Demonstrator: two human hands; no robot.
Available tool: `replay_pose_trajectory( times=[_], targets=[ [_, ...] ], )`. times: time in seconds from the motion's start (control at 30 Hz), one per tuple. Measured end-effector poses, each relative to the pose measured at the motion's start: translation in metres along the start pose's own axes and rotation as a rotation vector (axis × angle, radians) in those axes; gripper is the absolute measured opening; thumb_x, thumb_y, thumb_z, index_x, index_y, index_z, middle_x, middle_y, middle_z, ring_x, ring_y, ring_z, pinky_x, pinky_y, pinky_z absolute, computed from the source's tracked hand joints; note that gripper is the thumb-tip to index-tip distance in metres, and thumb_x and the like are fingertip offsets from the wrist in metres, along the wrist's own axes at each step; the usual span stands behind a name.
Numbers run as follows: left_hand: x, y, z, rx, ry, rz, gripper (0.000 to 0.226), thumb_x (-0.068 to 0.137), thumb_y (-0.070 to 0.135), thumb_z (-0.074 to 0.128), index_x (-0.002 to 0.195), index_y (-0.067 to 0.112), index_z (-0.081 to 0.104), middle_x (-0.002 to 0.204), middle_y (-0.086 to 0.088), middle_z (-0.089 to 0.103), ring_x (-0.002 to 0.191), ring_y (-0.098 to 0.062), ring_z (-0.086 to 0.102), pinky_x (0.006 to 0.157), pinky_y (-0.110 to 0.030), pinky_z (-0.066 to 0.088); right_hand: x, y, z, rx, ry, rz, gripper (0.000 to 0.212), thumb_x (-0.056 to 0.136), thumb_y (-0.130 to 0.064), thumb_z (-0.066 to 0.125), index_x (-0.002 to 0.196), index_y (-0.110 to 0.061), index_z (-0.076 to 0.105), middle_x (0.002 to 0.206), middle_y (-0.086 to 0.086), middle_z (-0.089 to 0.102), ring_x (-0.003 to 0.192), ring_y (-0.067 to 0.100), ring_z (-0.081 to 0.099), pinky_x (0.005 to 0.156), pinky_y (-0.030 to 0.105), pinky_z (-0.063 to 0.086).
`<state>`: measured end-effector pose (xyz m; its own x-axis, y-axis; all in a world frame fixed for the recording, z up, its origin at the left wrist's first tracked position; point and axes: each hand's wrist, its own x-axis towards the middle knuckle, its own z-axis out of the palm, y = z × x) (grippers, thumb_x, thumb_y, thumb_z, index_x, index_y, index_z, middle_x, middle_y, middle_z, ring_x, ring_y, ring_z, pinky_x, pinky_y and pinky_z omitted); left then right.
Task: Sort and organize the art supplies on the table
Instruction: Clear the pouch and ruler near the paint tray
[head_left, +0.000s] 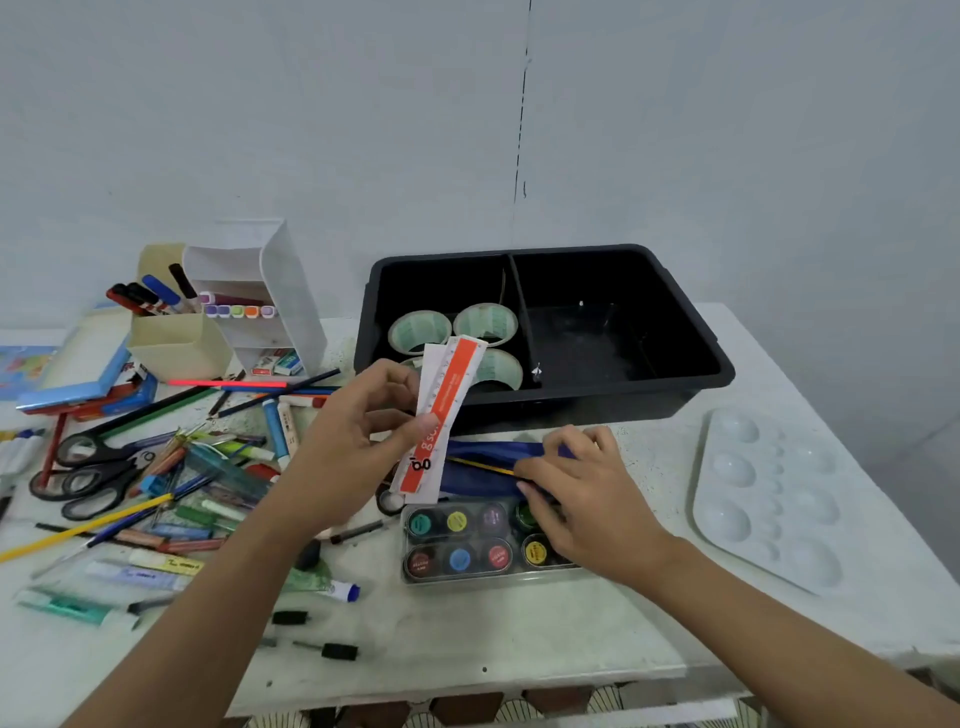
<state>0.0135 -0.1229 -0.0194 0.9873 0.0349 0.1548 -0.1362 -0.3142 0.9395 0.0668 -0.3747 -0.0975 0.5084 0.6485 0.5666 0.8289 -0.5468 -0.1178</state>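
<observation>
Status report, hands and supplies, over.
Left hand pinching orange ruler before black bin. Right hand gripping blue pouch beside paint set. Tape rolls in bin's left compartment.

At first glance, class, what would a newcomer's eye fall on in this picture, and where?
At the centre the left hand holds up an orange and white ruler pack in front of the black bin, whose left compartment holds tape rolls. The right hand grips a blue pouch behind the paint pots. Pens and scissors lie scattered at the left.
</observation>
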Motion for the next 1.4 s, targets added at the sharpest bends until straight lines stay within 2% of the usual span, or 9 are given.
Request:
replay_pose_trajectory(
  times=[0.1,0.2,0.37,0.57,0.8,0.97,1.03,1.2,1.4],
  targets=[
    [0.004,0.004,0.005,-0.026,0.006,0.022,0.021,0.087,0.025,0.066,0.106,0.017,0.059,0.102,0.001,0.071,0.092,-0.023,0.07,0.077,-0.042,0.062,0.001,0.008,0.001,-0.046,-0.063,-0.048,0.009,0.092,-0.017,0.065,0.098,-0.018,0.072,0.104,-0.01,0.068,0.105,0.021,0.052,0.081,0.04,0.04],
    [0.004,0.007,0.013,-0.015,-0.01,0.118,0.016,0.09,0.017,0.066,0.105,0.018,0.06,0.1,0.002,0.069,0.087,-0.018,0.068,0.077,-0.032,0.06,0.002,0.017,0.002,-0.07,-0.129,-0.03,0.012,0.094,-0.022,0.064,0.097,-0.015,0.073,0.122,0.003,0.057,0.116,0.026,0.048,0.083,0.042,0.043],
    [0.001,0.005,0.037,0.266,-0.091,0.397,0.011,0.093,0.01,0.067,0.101,0.016,0.064,0.096,0.011,0.065,0.091,-0.014,0.065,0.077,-0.023,0.055,0.007,0.03,0.006,-0.019,-0.267,0.122,0.032,0.096,-0.037,0.054,0.122,-0.022,0.066,0.141,0.003,0.048,0.124,0.024,0.049,0.092,0.043,0.048],
    [0.007,-0.04,0.055,0.576,-0.12,0.49,0.015,0.096,0.014,0.065,0.109,0.02,0.069,0.101,0.01,0.067,0.086,-0.008,0.064,0.07,-0.031,0.054,0.014,0.045,0.002,0.287,-0.311,0.273,0.05,0.09,-0.014,0.058,0.138,-0.03,0.055,0.131,-0.016,0.058,0.122,0.006,0.05,0.098,0.044,0.046],
    [0.015,-0.063,0.061,0.853,-0.09,0.441,0.043,0.074,-0.005,0.075,0.111,0.017,0.076,0.104,0.002,0.073,0.091,-0.02,0.07,0.072,-0.034,0.06,0.02,0.043,-0.004,0.435,-0.269,0.373,0.061,0.084,0.015,0.048,0.13,-0.021,0.065,0.12,-0.009,0.067,0.113,0.006,0.056,0.098,0.026,0.047],
    [0.015,-0.071,0.089,0.785,-0.312,0.316,0.055,0.085,-0.008,0.055,0.134,0.016,0.06,0.135,-0.002,0.052,0.121,-0.022,0.053,0.1,-0.038,0.049,0.026,0.035,0.0,0.353,-0.242,0.375,0.056,0.078,0.008,0.046,0.123,-0.018,0.065,0.116,-0.005,0.069,0.107,0.014,0.063,0.093,0.037,0.053],
    [0.014,-0.067,0.086,0.715,-0.283,0.356,0.043,0.091,-0.001,0.055,0.128,0.019,0.065,0.126,0.004,0.054,0.112,-0.014,0.056,0.093,-0.033,0.051,0.027,0.036,-0.001,0.244,-0.248,0.363,0.052,0.075,0.005,0.049,0.118,-0.02,0.063,0.11,-0.004,0.069,0.098,0.02,0.064,0.086,0.043,0.052],
    [0.01,-0.054,0.047,0.585,-0.11,0.341,0.019,0.096,0.016,0.063,0.109,0.02,0.075,0.099,0.014,0.062,0.085,-0.002,0.061,0.074,-0.021,0.053,0.025,0.03,-0.005,0.146,-0.23,0.369,0.037,0.073,0.005,0.054,0.101,-0.019,0.06,0.09,-0.004,0.064,0.07,0.014,0.045,0.066,0.032,0.036],
    [0.001,-0.056,-0.001,0.537,0.068,0.208,0.017,0.093,0.011,0.067,0.103,0.022,0.075,0.093,0.017,0.066,0.077,-0.003,0.065,0.069,-0.019,0.054,0.031,0.012,-0.005,0.103,-0.219,0.401,0.012,0.08,-0.009,0.058,0.082,-0.015,0.068,0.091,-0.006,0.062,0.079,0.015,0.056,0.074,0.03,0.043]
  ],
)
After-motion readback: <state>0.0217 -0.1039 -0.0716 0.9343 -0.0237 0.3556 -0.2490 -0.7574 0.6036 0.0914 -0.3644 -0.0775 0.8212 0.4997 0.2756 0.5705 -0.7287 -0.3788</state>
